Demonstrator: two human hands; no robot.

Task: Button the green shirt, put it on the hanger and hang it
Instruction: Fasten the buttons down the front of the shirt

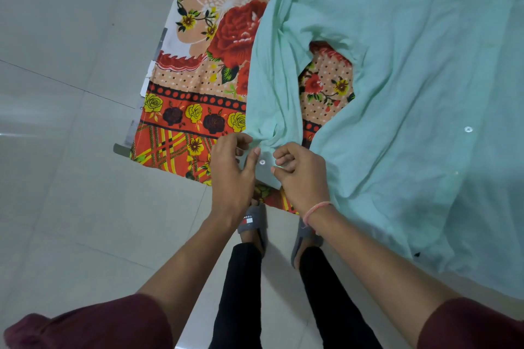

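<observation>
The pale green shirt (411, 71) lies spread over a flower-patterned sheet, its body to the right and one sleeve running down to the sheet's near edge. My left hand (231, 173) and my right hand (300, 173) both pinch the sleeve cuff (265, 163), one on each side of a small white button (262, 162) that shows between my fingers. Another white button (468, 129) sits on the shirt's front at the right. No hanger is in view.
The flowered sheet (198, 88) covers a flat surface whose grey edge (133, 133) runs along its left side. Pale floor tiles (71, 150) lie to the left and below. My feet in grey slippers (252, 221) stand right under the cuff.
</observation>
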